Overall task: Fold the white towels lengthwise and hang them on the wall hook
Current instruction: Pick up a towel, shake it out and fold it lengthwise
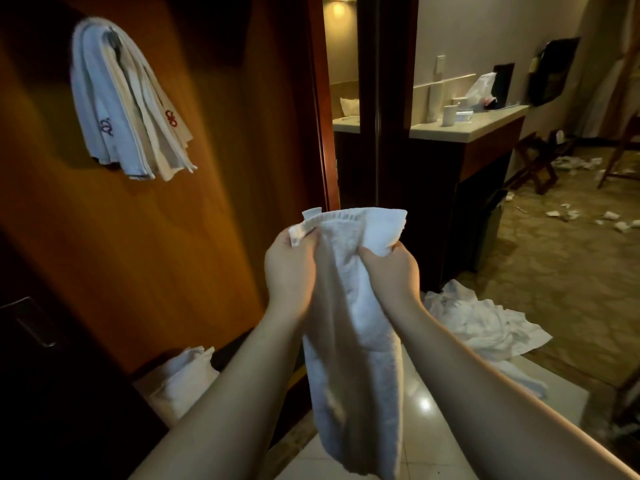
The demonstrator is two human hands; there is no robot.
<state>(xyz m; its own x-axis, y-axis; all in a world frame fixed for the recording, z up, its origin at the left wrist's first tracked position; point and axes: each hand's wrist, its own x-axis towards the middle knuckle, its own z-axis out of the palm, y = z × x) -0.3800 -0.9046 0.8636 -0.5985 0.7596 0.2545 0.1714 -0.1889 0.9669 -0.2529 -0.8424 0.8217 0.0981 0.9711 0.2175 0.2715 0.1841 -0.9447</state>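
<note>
A white towel (356,341) hangs folded into a long narrow strip in front of me. My left hand (289,268) pinches its top left corner, and my right hand (393,268) grips the top right part. Both hands are close together at chest height. On the wooden wall at the upper left, several folded towels (128,105) hang from a metal wall hook (113,38), some with red or blue embroidered marks.
A pile of white linen (481,323) lies on the floor to the right. Another white bundle (180,379) sits low against the wall at left. A dark counter (478,129) with cups stands ahead right. Litter is scattered on the carpet beyond.
</note>
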